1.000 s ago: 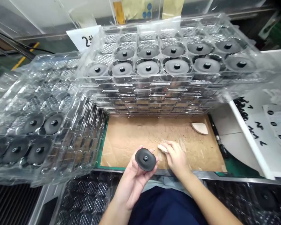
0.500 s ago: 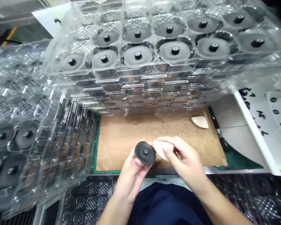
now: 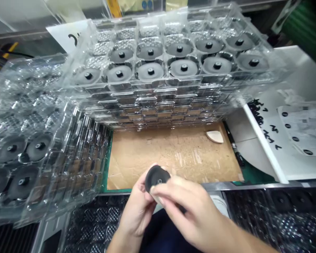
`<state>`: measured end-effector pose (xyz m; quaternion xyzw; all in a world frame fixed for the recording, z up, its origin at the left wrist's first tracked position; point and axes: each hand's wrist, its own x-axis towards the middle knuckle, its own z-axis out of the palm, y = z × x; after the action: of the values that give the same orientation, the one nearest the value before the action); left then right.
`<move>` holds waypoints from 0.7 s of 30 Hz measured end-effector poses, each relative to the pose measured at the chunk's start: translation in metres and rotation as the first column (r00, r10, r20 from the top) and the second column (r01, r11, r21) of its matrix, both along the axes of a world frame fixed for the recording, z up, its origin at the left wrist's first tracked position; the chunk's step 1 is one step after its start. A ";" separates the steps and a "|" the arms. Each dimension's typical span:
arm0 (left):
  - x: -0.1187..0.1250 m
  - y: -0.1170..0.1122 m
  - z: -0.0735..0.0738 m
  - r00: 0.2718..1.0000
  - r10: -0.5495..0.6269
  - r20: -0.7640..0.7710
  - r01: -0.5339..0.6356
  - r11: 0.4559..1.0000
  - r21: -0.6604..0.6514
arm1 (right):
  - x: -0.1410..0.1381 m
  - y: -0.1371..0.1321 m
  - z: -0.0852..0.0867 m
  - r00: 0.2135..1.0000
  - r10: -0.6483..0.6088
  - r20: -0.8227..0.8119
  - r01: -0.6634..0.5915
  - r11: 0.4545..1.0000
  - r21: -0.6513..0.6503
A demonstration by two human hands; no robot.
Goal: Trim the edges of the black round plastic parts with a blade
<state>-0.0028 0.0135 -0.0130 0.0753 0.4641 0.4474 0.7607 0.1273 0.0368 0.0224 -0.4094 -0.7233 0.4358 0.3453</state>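
Note:
My left hand [image 3: 137, 207] is closed around the edge of a black round disc [image 3: 153, 177] with a small raised hub in its middle. The disc is tilted, its dished face turned up. Over its lower right part lies my right hand [image 3: 185, 203], thumb and fingers pinched close to the hub. A pale edge of the white pad [image 3: 156, 198] shows under these fingertips; the rest of it is hidden by the hand. Another off-white wedge-shaped pad [image 3: 215, 136] lies on the cardboard sheet [image 3: 137, 151] beyond my hands.
Stacked clear plastic trays [image 3: 158, 86] with black discs in their pockets stand ahead. More trays [image 3: 42, 116] rise on the left. A black marker [image 3: 235, 147] lies right of the cardboard, beside a white panel edge [image 3: 264, 140]. Dark trays [image 3: 94, 221] sit low near my body.
My right hand has moved left with the white pad, from beside the disc onto it. The disc has tilted and shifted slightly left. The camera view has shifted too.

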 end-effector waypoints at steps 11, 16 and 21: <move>-0.002 -0.017 0.009 0.999 -0.007 0.050 0.005 0.999 0.036 | 0.006 -0.021 0.015 0.997 0.076 -0.001 -0.076 0.997 -0.030; 0.005 -0.023 0.016 0.992 -0.087 0.094 0.077 0.992 0.102 | 0.004 -0.021 0.019 0.994 -0.104 -0.039 0.110 0.971 0.213; 0.004 -0.029 0.027 0.992 -0.076 0.097 0.064 0.990 0.123 | 0.028 -0.040 0.032 0.994 0.088 0.066 -0.092 0.994 0.062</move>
<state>0.0007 -0.0153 0.0140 0.1144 0.3943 0.4507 0.7927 0.1554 -0.0030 0.0543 -0.3785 -0.7655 0.4138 0.3154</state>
